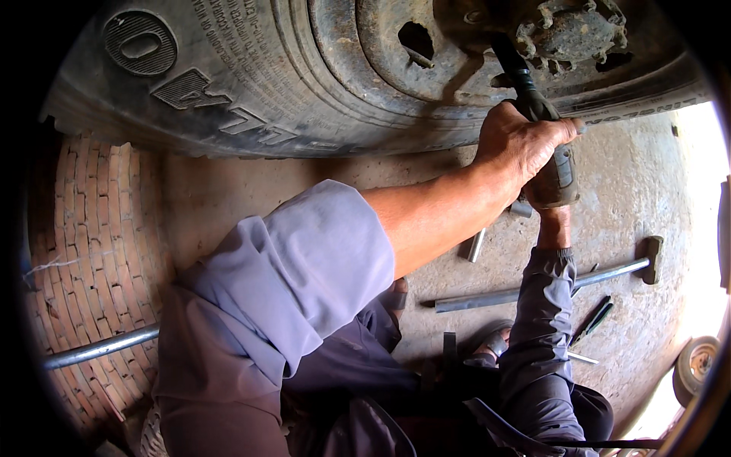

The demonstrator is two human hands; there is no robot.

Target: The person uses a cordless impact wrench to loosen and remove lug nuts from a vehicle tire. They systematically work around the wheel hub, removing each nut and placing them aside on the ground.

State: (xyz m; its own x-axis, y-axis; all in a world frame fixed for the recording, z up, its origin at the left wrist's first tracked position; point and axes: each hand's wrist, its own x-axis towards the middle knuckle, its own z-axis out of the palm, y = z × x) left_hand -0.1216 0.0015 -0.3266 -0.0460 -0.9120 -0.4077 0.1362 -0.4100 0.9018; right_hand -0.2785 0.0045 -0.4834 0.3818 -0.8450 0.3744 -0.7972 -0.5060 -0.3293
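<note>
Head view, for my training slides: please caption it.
Left hand and right hand on a dark tool aimed at a large wheel, hammer on the floor.

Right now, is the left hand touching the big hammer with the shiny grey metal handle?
Apart. In the head view, pale floor shows plainly between the left hand and the hammer.

Right grip [550, 189] partly hidden; tyre [221, 84] cropped above.

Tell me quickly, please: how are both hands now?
Left hand: closed over the dark-gloved right hand.
Right hand: apparently closed around the black tubular tool, grip partly hidden.
</note>
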